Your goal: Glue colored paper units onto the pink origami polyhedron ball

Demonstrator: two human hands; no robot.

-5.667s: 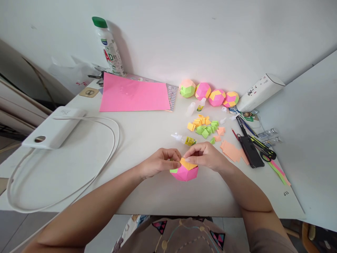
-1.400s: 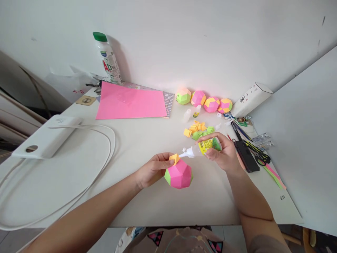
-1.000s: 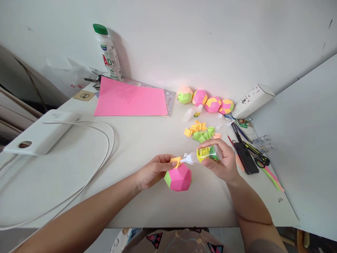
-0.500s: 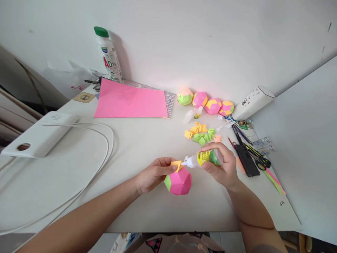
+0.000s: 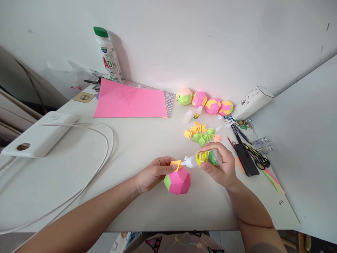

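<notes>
My left hand (image 5: 155,173) pinches a small folded yellow-orange paper piece (image 5: 175,164) between thumb and fingers. Right below it sits a faceted paper ball (image 5: 179,181), mostly pink with a green side; whether my left fingers also hold the ball, I cannot tell. My right hand (image 5: 222,166) is wrapped round a glue bottle (image 5: 207,158) with a yellow-green label, tilted on its side. Its white nozzle points left and meets the edge of the folded piece. Beyond my hands lie loose folded pieces, orange (image 5: 198,128), green (image 5: 202,137) and peach (image 5: 217,138).
Several finished paper balls (image 5: 199,99) line the wall. Pink paper (image 5: 131,102) lies at the back left, near a bottle with a green cap (image 5: 107,54). A white power bank (image 5: 42,135) with cables is left; a black cutter case (image 5: 246,160) and scissors (image 5: 262,163) are right.
Almost nothing differs. The whole view has shifted very slightly; my hands, the glue bottle and the paper ball keep the same positions relative to each other.
</notes>
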